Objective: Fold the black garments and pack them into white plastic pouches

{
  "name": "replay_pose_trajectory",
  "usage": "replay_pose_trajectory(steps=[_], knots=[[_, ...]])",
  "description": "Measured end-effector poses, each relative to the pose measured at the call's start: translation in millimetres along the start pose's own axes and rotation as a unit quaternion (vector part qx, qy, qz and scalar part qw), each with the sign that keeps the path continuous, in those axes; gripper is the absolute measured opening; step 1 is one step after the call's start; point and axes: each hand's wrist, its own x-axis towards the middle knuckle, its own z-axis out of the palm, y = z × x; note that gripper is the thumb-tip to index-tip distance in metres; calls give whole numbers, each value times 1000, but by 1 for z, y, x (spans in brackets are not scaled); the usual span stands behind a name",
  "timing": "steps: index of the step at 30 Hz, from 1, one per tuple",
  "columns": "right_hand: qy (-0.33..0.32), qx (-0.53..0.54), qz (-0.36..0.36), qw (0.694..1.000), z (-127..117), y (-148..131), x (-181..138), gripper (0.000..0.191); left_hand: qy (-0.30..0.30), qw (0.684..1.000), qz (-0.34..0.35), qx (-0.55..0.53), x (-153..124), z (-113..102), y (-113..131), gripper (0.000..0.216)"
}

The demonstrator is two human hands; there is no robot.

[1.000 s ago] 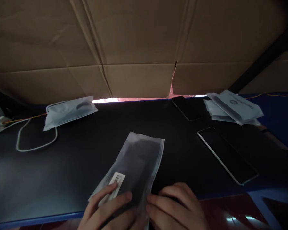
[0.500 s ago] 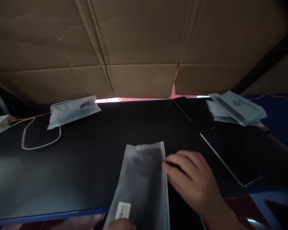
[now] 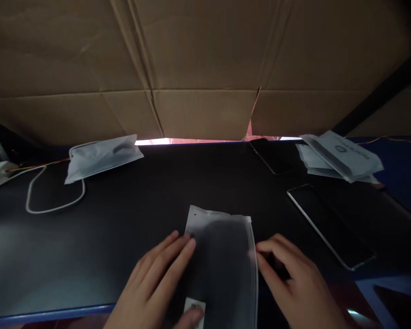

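A frosted plastic pouch (image 3: 222, 260) with a dark flat item inside lies on the black mat (image 3: 140, 205) near its front edge, a white barcode label at its near end. My left hand (image 3: 154, 288) rests flat on the pouch's left edge, fingers pointing away from me, thumb by the label. My right hand (image 3: 294, 283) touches the pouch's right edge with its fingertips. Neither hand lifts the pouch.
A black phone (image 3: 330, 226) lies face up to the right, another dark phone (image 3: 272, 155) farther back. White pouches (image 3: 340, 155) are stacked at the back right. One white pouch (image 3: 101, 157) and a white cable (image 3: 51, 198) lie back left. A cardboard wall (image 3: 205, 68) stands behind.
The pouch has shifted toward me and turned more upright. My left hand came up onto its left edge; my right hand slid back along its right edge.
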Motion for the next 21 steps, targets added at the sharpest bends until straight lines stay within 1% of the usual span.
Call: replay_pose_trajectory(steps=[2,3,5,7,8,9,10,12,13,14,15,17,18,20,21], knots=[[-31,41,-9,999,1,-4,-6,15,-28,998,2,48,10,-2,-6,74],[-38,55,-13,998,3,-7,-8,16,-35,997,9,64,13,-1,-7,74],[-26,51,-23,998,11,-12,-11,36,-42,995,19,84,15,4,-3,75],[2,8,-33,999,20,-18,-14,57,-41,994,19,102,15,8,2,77],[10,-13,-31,999,24,-21,-14,62,-41,993,17,110,14,9,4,78],[2,-21,-18,1000,26,-26,-12,60,-43,992,13,117,13,9,5,79],[-22,-11,1,1000,28,-30,-9,51,-46,992,7,122,12,9,5,80],[-88,53,47,994,26,-39,0,32,-63,990,-8,126,7,8,2,83],[-119,93,65,986,24,-43,5,28,-72,989,-14,128,4,7,-1,84],[-136,128,80,979,21,-46,10,27,-77,988,-18,130,-1,6,-6,85],[-132,154,90,975,17,-47,14,24,-82,987,-23,133,-7,4,-12,84],[-95,180,110,973,7,-46,20,22,-87,986,-43,139,-23,2,-28,82],[-71,184,116,973,1,-43,22,24,-91,984,-62,143,-31,0,-38,80],[-42,180,115,976,-11,-32,28,28,-100,976,-119,151,-49,-7,-62,77],[-43,165,109,979,-17,-25,30,28,-108,970,-157,149,-58,-12,-76,76]])
